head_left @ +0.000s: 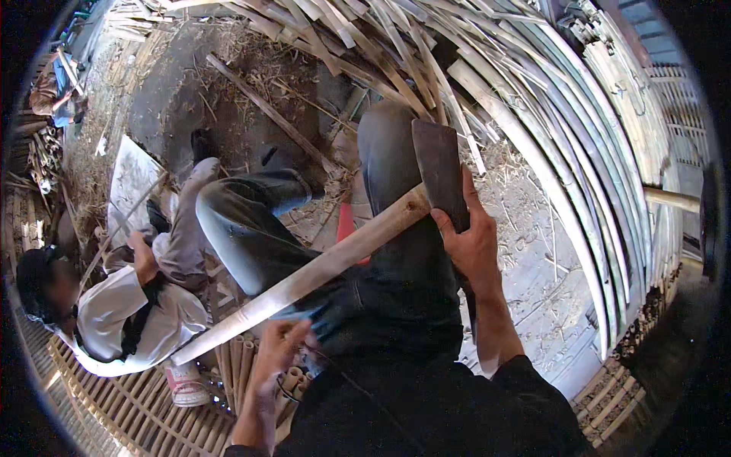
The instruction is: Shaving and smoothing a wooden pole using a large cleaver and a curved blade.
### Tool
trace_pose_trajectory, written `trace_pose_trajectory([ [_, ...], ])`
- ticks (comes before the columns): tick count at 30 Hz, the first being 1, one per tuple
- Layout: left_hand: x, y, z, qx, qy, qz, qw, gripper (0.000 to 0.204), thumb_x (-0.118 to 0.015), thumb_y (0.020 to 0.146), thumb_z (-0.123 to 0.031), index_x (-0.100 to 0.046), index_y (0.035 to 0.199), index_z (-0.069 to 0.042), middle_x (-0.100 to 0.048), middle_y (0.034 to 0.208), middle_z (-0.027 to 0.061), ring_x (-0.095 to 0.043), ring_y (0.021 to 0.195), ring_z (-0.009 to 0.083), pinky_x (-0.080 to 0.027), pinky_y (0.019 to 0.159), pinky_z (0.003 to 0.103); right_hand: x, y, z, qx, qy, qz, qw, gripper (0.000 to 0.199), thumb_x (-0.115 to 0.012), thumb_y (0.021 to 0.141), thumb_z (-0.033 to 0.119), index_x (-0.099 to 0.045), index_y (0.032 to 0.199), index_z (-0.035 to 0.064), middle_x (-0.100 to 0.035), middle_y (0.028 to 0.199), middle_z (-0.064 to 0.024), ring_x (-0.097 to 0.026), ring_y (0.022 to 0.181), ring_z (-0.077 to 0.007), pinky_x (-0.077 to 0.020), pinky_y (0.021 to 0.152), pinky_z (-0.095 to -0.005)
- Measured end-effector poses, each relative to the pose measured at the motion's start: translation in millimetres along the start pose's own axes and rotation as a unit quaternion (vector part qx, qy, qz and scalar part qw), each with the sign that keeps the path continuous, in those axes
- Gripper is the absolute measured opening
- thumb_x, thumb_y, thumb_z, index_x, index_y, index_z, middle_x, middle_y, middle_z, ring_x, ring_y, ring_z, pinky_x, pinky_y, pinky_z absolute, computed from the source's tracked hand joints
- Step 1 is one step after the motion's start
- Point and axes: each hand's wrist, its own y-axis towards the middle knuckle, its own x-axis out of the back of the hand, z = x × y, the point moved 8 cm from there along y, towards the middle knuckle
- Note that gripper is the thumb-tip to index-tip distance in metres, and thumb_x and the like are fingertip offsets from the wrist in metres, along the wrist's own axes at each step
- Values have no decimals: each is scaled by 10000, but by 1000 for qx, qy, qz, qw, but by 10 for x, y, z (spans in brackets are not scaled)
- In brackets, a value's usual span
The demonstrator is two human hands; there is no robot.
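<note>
A broad dark blade, like a large chopping knife (439,171), stands over my right knee. My right hand (474,244) grips it by the blade, thumb on the face and fingers along the back edge, and a dark length runs down beside my wrist. A pale bamboo pole (312,274) slants across my thighs, its upper end close against the blade. Its lower end reaches toward the seated person on the left. My left hand (282,346) is just below the pole, apart from it, with curled fingers blurred by motion. A thin dark cord passes close to that hand.
Split bamboo strips (381,46) heap at the far side, and long bent lengths (563,145) curve down the right. A person in a white shirt (114,312) sits close on my left near a bucket (186,385). Shavings litter the floor; another person (61,87) is farther off.
</note>
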Motion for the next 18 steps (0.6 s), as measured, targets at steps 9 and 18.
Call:
trace_pose_trajectory([
  [9, -298, 814, -908, -308, 361, -71, 877, 757, -900, 793, -167, -595, 1475, -49, -744, 1064, 164, -732, 832, 346, -612, 766, 414, -335, 174, 367, 113, -11, -12, 993, 866, -740, 968, 241, -260, 1677, 113, -457, 1580, -305, -543, 1393, -445, -514, 1086, -474],
  [18, 187, 960, -687, -374, 342, -175, 844, 754, -904, 770, -204, -637, 1475, -167, -723, 887, 93, -739, 725, 299, -592, 642, 416, -569, 466, 272, 105, -82, 0, 991, 913, -797, 904, 341, -331, 1652, 102, -730, 1006, -337, -735, 900, -497, -570, 837, -529],
])
